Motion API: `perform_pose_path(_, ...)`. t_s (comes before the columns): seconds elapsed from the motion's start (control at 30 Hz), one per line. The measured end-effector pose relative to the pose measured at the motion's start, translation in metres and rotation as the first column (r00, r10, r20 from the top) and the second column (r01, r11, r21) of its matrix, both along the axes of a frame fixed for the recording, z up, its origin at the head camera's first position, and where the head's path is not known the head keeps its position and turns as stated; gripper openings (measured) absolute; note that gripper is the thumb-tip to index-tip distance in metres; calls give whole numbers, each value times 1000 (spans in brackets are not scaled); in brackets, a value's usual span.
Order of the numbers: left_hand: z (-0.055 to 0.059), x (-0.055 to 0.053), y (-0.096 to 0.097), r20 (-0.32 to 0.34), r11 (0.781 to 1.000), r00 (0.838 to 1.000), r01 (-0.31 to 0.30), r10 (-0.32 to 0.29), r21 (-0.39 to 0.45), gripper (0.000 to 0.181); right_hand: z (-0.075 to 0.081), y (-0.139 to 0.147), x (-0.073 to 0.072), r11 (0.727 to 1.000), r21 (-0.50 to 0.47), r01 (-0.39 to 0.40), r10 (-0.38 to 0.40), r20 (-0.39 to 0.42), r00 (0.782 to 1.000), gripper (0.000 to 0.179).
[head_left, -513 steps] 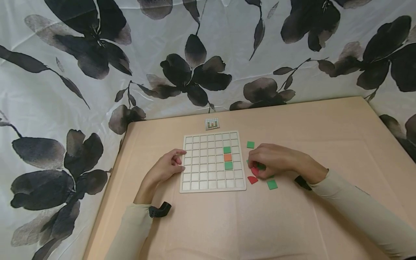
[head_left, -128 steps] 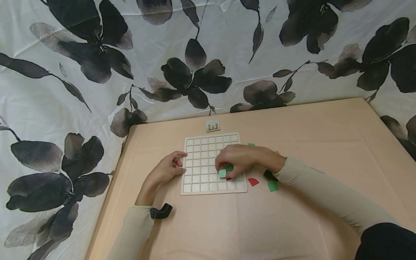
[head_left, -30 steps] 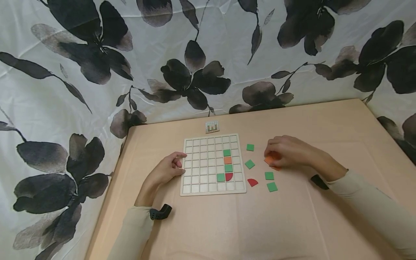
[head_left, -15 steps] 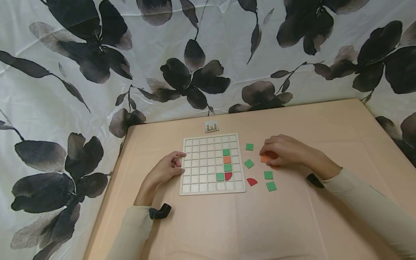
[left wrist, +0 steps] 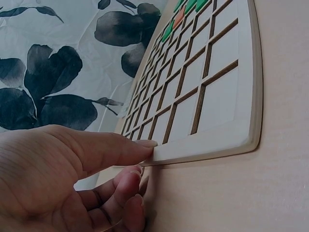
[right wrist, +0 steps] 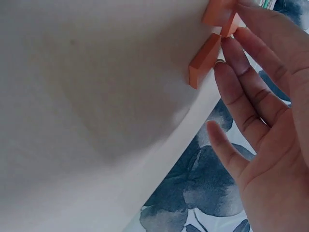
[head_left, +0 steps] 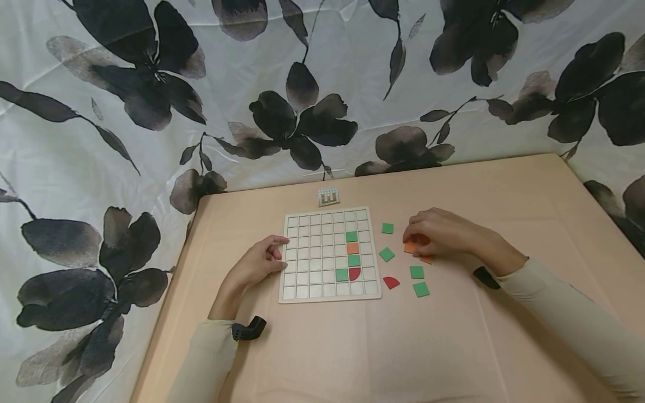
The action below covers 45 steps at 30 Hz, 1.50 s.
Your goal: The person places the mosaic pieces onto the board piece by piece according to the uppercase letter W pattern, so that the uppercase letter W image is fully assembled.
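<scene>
A pale wooden grid board (head_left: 307, 298) lies on the table. My left hand (head_left: 257, 259) rests on its left edge, thumb tip on the rim and forefinger touching farther up. Set in the grid are three green square tiles (head_left: 341, 275), one orange tile (head_left: 352, 248) and a red quarter-circle tile (head_left: 355, 273). Right of the board, my right hand (head_left: 445, 232) pinches a small orange tile (right wrist: 231, 25) between thumb and fingers. Another orange tile (right wrist: 204, 62) lies against its fingertips, and a further orange tile (right wrist: 217, 12) is by the thumb. The hand partly hides this group.
Several loose green tiles (head_left: 387, 254) and a red quarter-circle tile (head_left: 391, 282) lie between the board and my right hand. A small pattern card (head_left: 328, 196) sits behind the board. A floral cloth (head_left: 302, 33) hangs behind the table (head_left: 322, 352).
Since the first frame, a red quarter-circle and another green tile have come onto the board. My right hand has moved from over the board rightward to the orange tiles. My left hand stays put.
</scene>
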State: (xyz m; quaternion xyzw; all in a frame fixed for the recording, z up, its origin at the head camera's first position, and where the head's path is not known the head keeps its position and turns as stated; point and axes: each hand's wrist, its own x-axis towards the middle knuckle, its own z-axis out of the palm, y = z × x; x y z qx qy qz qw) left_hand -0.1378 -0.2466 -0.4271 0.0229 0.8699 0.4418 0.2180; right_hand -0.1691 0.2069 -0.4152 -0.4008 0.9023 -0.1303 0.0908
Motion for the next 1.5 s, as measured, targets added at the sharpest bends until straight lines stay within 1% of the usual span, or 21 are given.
perform_pose_path(0.2,1,0,0,-10,1000,1000,9,-10,-9,58,-4,0,-2,999,-26,-20,19,-21,1000,21)
perform_pose_path(0.33,1,0,0,-10,1000,1000,10,-10,1,57,-7,-1,-3,1000,-16,-15,14,-39,999,20)
perform_pose_path(0.43,1,0,0,-6,1000,1000,10,-10,11,57,-7,-2,-3,1000,-13,-5,5,-47,999,20)
perform_pose_path(0.8,3,1,0,-3,1000,1000,4,-4,10,58,-2,0,-3,999,-42,25,-28,-59,998,21)
perform_pose_path(1.13,2,0,1,-7,1000,1000,2,-2,-2,57,7,-5,-8,999,-54,6,-6,4,1000,21)
perform_pose_path(1.37,2,-1,0,-9,1000,1000,6,-6,5,57,13,-12,-11,997,-73,-19,18,-19,1000,21)
perform_pose_path(1.5,2,-1,0,-7,1000,1000,5,-5,9,57,18,-18,-11,997,-74,-23,22,-14,1000,21)
